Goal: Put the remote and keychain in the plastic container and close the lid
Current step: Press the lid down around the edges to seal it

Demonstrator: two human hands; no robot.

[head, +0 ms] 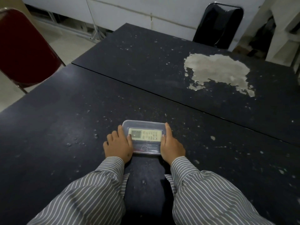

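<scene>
A clear plastic container (142, 123) lies on the dark table in front of me. A white remote (145, 135) with a small screen and buttons shows through its clear top. A ring-shaped item (144, 148) with a red strip lies at the container's near side; whether it is the keychain is unclear. My left hand (119, 146) presses on the container's left end, thumb on top. My right hand (171, 147) presses on the right end, thumb on top. Whether the lid is fully seated I cannot tell.
The dark table (73, 127) has chipped paint. A second table (146, 59) butts against it behind, with a large bare patch (217, 70). A red chair (24, 51) stands at the left and a black chair (219, 25) at the far side.
</scene>
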